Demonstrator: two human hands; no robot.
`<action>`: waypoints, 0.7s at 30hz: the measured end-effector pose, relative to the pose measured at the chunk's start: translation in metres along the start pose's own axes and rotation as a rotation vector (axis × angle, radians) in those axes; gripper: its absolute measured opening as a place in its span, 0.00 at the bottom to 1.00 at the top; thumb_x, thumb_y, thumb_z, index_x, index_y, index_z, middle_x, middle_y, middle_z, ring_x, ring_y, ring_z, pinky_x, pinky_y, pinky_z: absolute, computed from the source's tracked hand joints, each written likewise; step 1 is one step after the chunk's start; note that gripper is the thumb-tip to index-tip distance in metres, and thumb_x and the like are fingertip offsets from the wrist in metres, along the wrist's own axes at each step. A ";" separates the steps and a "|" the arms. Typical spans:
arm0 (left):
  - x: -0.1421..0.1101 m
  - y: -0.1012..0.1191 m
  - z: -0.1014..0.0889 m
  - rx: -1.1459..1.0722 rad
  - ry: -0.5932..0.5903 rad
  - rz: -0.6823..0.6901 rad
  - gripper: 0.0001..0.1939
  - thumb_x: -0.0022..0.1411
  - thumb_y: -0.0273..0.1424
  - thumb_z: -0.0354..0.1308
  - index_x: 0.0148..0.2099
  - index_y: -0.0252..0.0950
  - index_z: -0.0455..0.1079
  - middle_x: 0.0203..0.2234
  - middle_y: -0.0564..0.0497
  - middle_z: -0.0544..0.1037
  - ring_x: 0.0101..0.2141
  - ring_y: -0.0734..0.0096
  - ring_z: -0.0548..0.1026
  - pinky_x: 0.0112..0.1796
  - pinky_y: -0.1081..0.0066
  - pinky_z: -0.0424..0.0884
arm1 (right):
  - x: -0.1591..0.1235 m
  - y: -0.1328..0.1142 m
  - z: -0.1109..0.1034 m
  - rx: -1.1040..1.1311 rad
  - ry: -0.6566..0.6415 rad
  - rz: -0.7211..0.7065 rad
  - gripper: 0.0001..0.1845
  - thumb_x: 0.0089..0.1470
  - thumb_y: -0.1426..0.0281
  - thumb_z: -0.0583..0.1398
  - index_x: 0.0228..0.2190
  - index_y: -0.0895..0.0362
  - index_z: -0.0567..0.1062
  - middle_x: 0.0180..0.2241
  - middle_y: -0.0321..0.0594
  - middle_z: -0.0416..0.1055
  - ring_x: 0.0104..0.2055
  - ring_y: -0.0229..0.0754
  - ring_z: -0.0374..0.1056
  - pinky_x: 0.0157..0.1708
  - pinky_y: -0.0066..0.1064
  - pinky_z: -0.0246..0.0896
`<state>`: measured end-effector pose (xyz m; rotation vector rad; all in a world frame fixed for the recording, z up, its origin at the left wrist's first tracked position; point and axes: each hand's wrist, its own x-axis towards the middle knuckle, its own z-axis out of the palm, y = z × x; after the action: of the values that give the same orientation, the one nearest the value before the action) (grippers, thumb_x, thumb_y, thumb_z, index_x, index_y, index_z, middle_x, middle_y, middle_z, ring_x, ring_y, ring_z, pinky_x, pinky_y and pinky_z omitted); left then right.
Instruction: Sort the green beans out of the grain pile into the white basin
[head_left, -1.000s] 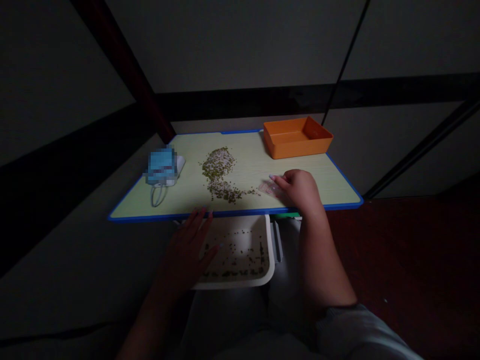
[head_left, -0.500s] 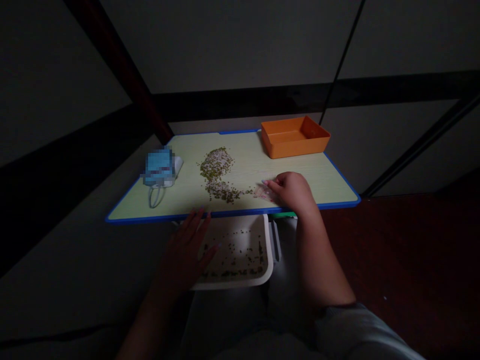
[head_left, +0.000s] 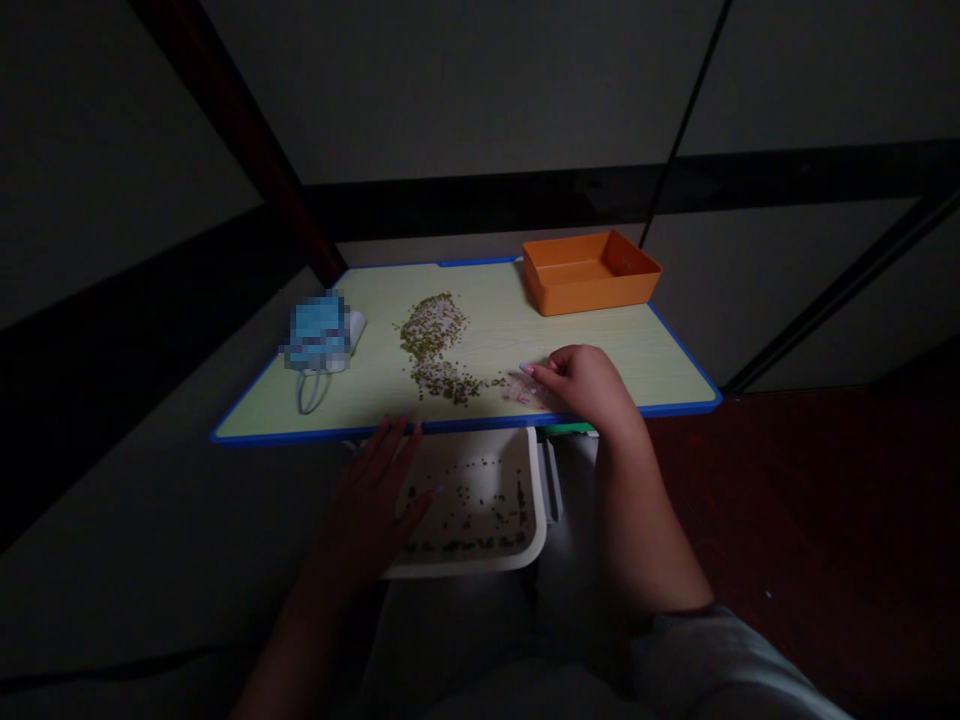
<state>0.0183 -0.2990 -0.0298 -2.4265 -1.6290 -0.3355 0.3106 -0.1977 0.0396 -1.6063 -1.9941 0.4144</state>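
My left hand [head_left: 371, 490] is spread with its fingers apart, fingertips at the table's front edge, above a white bin [head_left: 538, 500] with small dark bits inside. My right hand [head_left: 589, 380] is closed in a pinch low over the tabletop [head_left: 495, 320]. Under its fingers lies a thin, see-through patch with pinkish marks [head_left: 525, 388]; whether the fingers grip it is hidden. To its left, a trail of small green grains leads to a heap of green and whitish grains [head_left: 435, 330], with a second smaller heap [head_left: 446, 382] nearer the front.
An orange open box [head_left: 592, 292] stands at the back right of the table. At the left edge sits a light-blue blurred object [head_left: 319, 330] with a grey loop. A wall of panels rises behind, and a dark red floor shows at the right.
My right hand has shifted very slightly left, and the see-through patch beneath it with it. My left hand and the heaps look the same.
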 end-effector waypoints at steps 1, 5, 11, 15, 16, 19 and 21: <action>0.000 0.000 0.000 -0.001 0.003 0.004 0.38 0.64 0.44 0.49 0.70 0.40 0.38 0.67 0.42 0.51 0.66 0.54 0.49 0.59 0.53 0.58 | 0.000 -0.003 0.001 -0.016 -0.002 -0.004 0.21 0.56 0.58 0.58 0.17 0.57 0.71 0.17 0.34 0.61 0.21 0.34 0.51 0.26 0.32 0.40; 0.001 -0.001 0.001 0.002 0.010 0.009 0.38 0.64 0.44 0.48 0.70 0.40 0.37 0.67 0.42 0.51 0.66 0.54 0.50 0.59 0.53 0.58 | 0.000 -0.012 0.004 -0.139 0.006 -0.005 0.20 0.56 0.59 0.57 0.19 0.57 0.74 0.19 0.38 0.66 0.23 0.36 0.54 0.27 0.32 0.41; 0.000 -0.002 0.002 0.015 0.014 0.012 0.38 0.64 0.45 0.48 0.70 0.40 0.37 0.67 0.42 0.51 0.66 0.53 0.50 0.59 0.53 0.58 | -0.003 -0.013 -0.003 -0.236 0.008 0.050 0.20 0.57 0.58 0.56 0.22 0.58 0.77 0.23 0.43 0.72 0.26 0.39 0.61 0.28 0.33 0.42; 0.000 -0.002 0.002 0.017 0.015 0.008 0.38 0.64 0.46 0.48 0.70 0.40 0.37 0.67 0.42 0.51 0.66 0.54 0.49 0.59 0.53 0.58 | -0.003 -0.009 -0.006 -0.258 0.016 0.082 0.21 0.57 0.57 0.56 0.22 0.57 0.77 0.23 0.44 0.73 0.25 0.40 0.61 0.27 0.33 0.42; 0.000 -0.001 0.002 0.015 0.014 0.008 0.38 0.64 0.46 0.47 0.70 0.40 0.37 0.67 0.42 0.51 0.66 0.54 0.49 0.59 0.53 0.58 | -0.003 -0.007 -0.006 -0.259 0.018 0.087 0.22 0.57 0.56 0.56 0.22 0.57 0.78 0.23 0.44 0.73 0.25 0.40 0.61 0.27 0.33 0.41; -0.001 -0.001 0.002 0.009 0.013 0.002 0.37 0.64 0.46 0.47 0.70 0.41 0.38 0.67 0.42 0.52 0.66 0.54 0.50 0.59 0.52 0.59 | -0.003 -0.003 -0.006 -0.263 0.027 0.103 0.22 0.57 0.56 0.56 0.23 0.58 0.78 0.24 0.45 0.74 0.26 0.40 0.62 0.27 0.33 0.41; -0.001 0.000 0.001 0.005 0.013 -0.005 0.38 0.64 0.47 0.47 0.70 0.42 0.37 0.67 0.42 0.52 0.66 0.53 0.50 0.58 0.52 0.59 | -0.002 0.000 -0.006 -0.265 0.032 0.117 0.22 0.57 0.56 0.56 0.23 0.58 0.78 0.24 0.45 0.74 0.27 0.41 0.63 0.27 0.33 0.41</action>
<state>0.0181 -0.2990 -0.0312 -2.4122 -1.6293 -0.3465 0.3139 -0.2004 0.0440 -1.8849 -2.0033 0.1701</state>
